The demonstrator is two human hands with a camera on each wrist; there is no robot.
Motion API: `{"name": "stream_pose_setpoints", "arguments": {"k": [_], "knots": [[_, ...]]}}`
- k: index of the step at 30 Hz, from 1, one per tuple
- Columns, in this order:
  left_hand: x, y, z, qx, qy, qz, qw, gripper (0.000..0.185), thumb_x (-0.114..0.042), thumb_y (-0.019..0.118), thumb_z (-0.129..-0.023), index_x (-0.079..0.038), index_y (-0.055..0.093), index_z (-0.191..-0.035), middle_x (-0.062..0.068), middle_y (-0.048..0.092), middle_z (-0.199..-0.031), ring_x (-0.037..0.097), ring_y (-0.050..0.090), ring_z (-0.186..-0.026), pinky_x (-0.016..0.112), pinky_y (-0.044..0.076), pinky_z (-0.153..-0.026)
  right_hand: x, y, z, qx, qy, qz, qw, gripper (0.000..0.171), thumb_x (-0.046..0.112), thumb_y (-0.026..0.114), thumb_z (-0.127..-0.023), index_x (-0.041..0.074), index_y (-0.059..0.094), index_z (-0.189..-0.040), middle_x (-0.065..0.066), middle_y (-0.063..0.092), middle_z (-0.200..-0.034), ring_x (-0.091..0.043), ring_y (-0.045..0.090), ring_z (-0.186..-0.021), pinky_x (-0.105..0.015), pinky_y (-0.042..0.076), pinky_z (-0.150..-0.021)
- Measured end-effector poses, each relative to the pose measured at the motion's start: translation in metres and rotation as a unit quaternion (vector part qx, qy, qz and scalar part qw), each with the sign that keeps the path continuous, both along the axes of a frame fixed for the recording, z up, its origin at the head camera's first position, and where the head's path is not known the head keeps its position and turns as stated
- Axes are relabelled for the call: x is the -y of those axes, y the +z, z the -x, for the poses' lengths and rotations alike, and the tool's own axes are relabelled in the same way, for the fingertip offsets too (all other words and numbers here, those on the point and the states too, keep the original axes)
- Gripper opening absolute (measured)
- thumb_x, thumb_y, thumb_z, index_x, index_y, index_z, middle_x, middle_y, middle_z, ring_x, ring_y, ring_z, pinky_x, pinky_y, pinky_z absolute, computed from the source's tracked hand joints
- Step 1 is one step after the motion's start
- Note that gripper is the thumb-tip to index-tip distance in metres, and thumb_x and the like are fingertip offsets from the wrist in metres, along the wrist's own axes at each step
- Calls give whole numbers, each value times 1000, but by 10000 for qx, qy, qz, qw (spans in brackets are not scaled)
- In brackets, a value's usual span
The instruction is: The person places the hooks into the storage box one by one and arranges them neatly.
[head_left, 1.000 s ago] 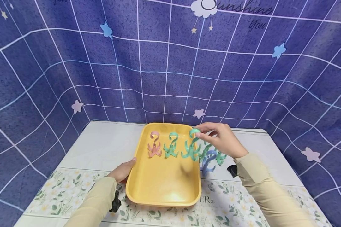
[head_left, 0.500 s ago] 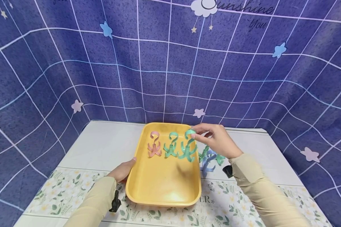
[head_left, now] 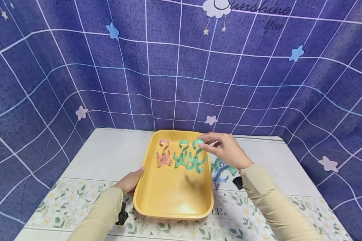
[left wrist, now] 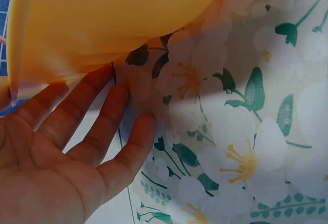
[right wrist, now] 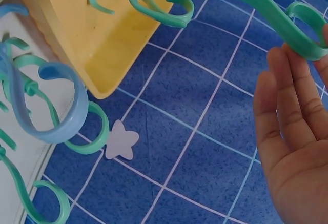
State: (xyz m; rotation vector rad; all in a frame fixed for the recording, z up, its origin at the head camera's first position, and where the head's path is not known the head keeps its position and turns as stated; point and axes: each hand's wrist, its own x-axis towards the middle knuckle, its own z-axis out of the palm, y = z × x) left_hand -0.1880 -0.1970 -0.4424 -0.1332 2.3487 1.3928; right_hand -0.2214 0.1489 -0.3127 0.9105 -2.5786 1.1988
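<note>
My right hand [head_left: 226, 149] pinches the curled top of a green hanging hook with several upturned prongs [head_left: 195, 162], held over the right side of a yellow tray [head_left: 173, 215]. In the right wrist view, my fingertips touch the curl of this hook [right wrist: 256, 1]. Inside the tray, a pink pronged hook [head_left: 164, 158] and another green pronged hook [head_left: 181, 158] lie side by side, curls toward the back. My left hand [head_left: 129, 180] holds the tray's left rim, thumb at the rim; the left wrist view shows the fingers [left wrist: 84, 111] under its side.
Right of the tray, a blue pronged hook [head_left: 219, 175] lies on the table among green ones [right wrist: 92, 131], partly hidden by my right hand in the head view. A blue gridded cloth [head_left: 181, 83] hangs behind the table. A flowered strip [head_left: 78, 197] crosses its front.
My right hand has moved left over the tray with the green hook, which now hangs close beside the other green one. The left hand and the tray have stayed put.
</note>
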Motion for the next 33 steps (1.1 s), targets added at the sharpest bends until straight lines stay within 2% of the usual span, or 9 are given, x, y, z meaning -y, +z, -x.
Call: {"name": "stream_pose_setpoints", "arguments": {"k": [7,14,21,33], "knots": [[2,-3,1,14,32,-40,10000,63,-42,25,-113,9,52,-136,12,70,-98,23,71,-84,41,58,-77,6,-1,-2,55,-39,-82,9999,22,20,74,-96,11,76,-116,2,76,-100,-14,69,-92,-34,57,-78],[-1,-1,2,49,31,103,9999,63,-41,24,-113,11,50,-138,13,70,-101,22,70,-86,41,58,-78,11,-4,-2,32,18,-31,10000,23,16,75,-95,8,76,-116,-3,76,-102,-15,70,-91,-33,57,-77],[-3,0,2,72,56,226,9997,64,-42,23,-113,11,49,-139,12,70,-103,22,70,-89,41,58,-80,17,-7,0,52,97,22,9999,20,17,76,-95,10,77,-113,2,75,-100,-12,68,-89,-33,58,-76],[-3,2,1,24,27,149,9999,64,-41,23,-113,12,48,-140,14,70,-107,23,69,-93,43,57,-84,28,-14,1,292,139,139,9994,20,17,75,-95,9,77,-114,1,75,-98,-13,68,-88,-31,58,-77]]}}
